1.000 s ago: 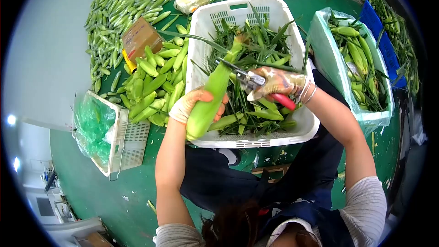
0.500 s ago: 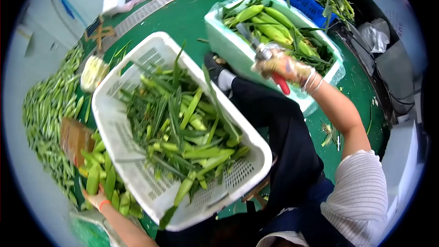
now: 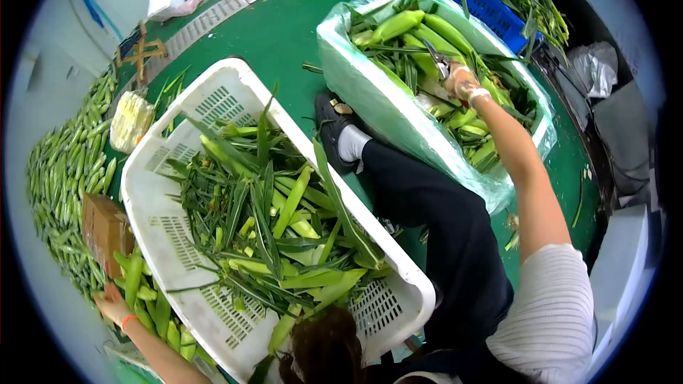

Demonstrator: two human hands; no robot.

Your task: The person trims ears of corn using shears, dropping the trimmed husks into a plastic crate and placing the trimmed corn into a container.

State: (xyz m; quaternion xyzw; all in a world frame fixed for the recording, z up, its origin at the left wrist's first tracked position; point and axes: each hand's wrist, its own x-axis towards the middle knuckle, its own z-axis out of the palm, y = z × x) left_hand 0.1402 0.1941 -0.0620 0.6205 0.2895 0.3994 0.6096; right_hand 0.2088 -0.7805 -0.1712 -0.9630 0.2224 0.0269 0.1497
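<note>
My right hand (image 3: 462,84), in a stained glove, holds a pair of pruning shears (image 3: 440,64) with a metal blade. It is over the plastic-lined foam box (image 3: 377,103), among green corn ears (image 3: 398,27) in their husks and loose leaves. At the lower left, my left hand (image 3: 114,306) has its fingers apart beside a heap of husked-on corn ears (image 3: 162,313); no ear shows in it. Between the hands stands a white plastic crate (image 3: 146,192), holding cut husk leaves and stalk ends (image 3: 267,206).
A blue crate (image 3: 491,14) of leaves stands behind the foam box. Along the left lie many small green pods or ears (image 3: 67,178), a cardboard box (image 3: 107,226) and a wrapped pale bundle (image 3: 131,122). My leg (image 3: 434,206) stretches between crate and box.
My right hand and the shears have moved down into the foam box. The left hand has shifted left and slightly up, away from the ear it touched.
</note>
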